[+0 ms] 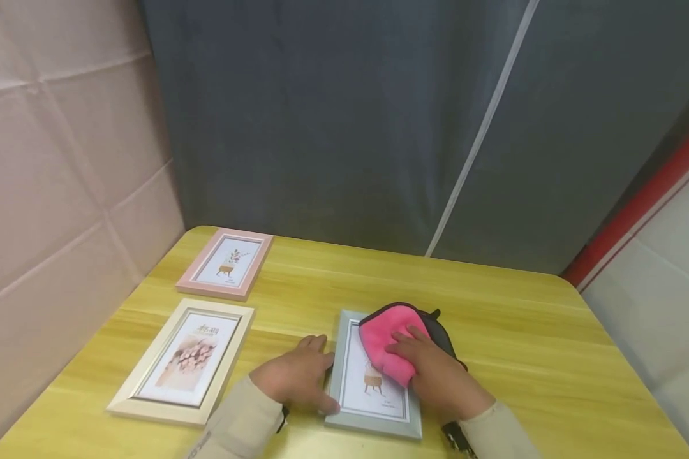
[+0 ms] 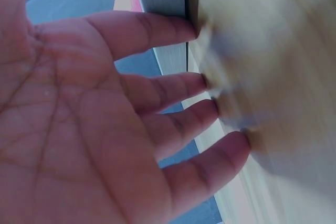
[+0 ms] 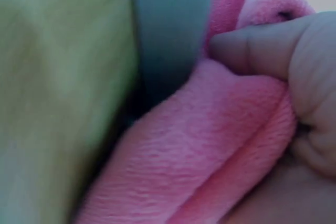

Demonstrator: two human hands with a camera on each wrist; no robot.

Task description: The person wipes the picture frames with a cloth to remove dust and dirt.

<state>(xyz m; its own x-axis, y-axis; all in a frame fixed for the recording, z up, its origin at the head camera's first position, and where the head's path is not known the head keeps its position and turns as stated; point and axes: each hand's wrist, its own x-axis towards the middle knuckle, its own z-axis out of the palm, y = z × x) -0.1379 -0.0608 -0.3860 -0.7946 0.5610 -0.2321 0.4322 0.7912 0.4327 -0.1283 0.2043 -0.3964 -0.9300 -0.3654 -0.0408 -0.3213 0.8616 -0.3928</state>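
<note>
A picture frame with a light blue-grey border (image 1: 373, 424) lies flat in front of me, its picture showing a brown pot on legs. My left hand (image 1: 301, 376) is at its left side, thumb by the lower left corner; in the left wrist view the extended fingers (image 2: 202, 174) reach to the tabletop beside the frame's edge. A pink cleaning cloth (image 1: 381, 335) with dark edging covers the upper right of the frame. My right hand (image 1: 436, 370) presses on this cloth; the right wrist view shows fabric bunched between thumb (image 3: 257, 48) and palm, against the frame's side.
A pink-bordered picture frame (image 1: 186, 284) lies at the table's far left corner. Nearer, a cream-bordered one (image 1: 123, 389) lies by the left forearm. The yellow wood-grain table (image 1: 528, 331) meets a dark grey curtain (image 1: 321, 127) behind and a pale wall (image 1: 63, 191) at left.
</note>
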